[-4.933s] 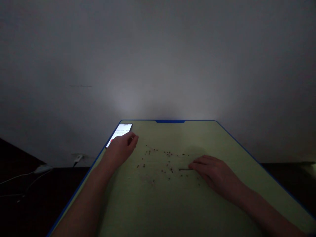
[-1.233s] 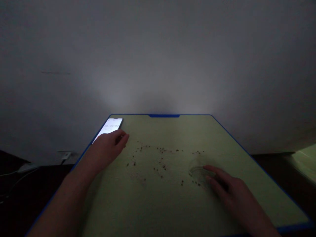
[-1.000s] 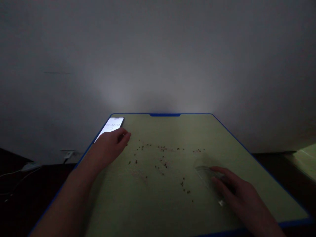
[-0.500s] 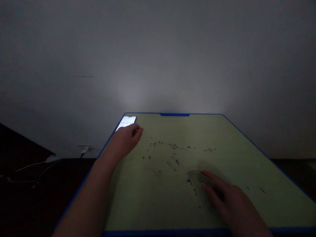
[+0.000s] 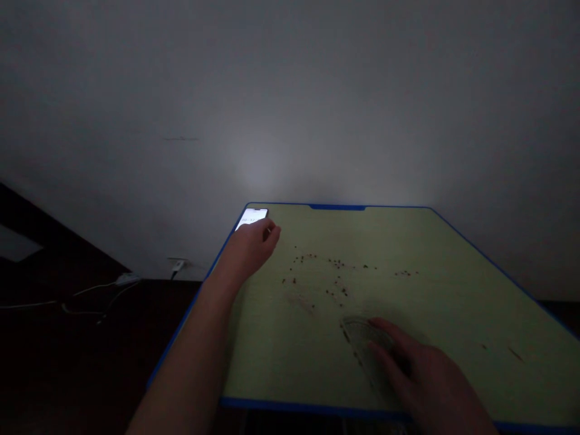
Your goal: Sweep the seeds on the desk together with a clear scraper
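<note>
Bench (image 5: 453,241), far right: open passage.
Mid-bench: dark specks (image 5: 344,292) scattered, low.
Far left: left hand (image 5: 257,241), phone (image 5: 252,216).
Near right: right hand (image 5: 419,368), clear half-disc (image 5: 357,338).
Behind: wall (image 5: 339,121).

Item one: phone screen (image 5: 252,215), lit white, left of centre in the frame; I find a short row of grey characters across it, too blurred for me to read from here, the lower part hidden by the left hand (image 5: 254,241). Item two: clear curved plate (image 5: 357,343), lower right of centre; I note fine lines along its rim, too faint to read. Legible text, whole frame: none.
</note>
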Motion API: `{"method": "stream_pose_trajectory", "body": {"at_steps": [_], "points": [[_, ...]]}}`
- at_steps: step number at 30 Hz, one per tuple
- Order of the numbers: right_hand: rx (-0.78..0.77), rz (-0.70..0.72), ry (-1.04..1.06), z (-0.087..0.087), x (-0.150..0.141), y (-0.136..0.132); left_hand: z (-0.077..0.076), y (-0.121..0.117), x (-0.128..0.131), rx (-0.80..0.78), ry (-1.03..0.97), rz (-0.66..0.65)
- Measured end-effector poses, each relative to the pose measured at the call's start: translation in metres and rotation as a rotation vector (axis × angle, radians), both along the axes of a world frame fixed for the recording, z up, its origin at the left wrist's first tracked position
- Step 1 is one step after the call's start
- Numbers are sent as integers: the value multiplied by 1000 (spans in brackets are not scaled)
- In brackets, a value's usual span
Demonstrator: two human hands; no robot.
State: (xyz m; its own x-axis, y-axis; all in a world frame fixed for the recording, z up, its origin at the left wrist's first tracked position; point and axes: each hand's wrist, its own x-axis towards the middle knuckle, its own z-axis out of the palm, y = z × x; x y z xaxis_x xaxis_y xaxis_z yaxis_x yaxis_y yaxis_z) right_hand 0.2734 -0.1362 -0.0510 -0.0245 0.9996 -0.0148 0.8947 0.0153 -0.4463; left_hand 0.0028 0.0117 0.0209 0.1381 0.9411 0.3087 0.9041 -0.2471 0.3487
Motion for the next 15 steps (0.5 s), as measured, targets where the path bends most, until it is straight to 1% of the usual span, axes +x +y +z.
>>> {"method": "stream_pose_trajectory", "body": {"at_steps": [4,8,12,15], "points": [[-10,80,-13,-5,-7,2,0,0,-1,3,-17,2],[-13,116,-30,-7,-16,4,-1,0,-2,9,-25,7],[26,131,-45,-5,-29,3,-2,-1,-3,18,-28,7],[14,138,-49,-1,-38,3,-2,-1,-4,25,-30,8]]}}
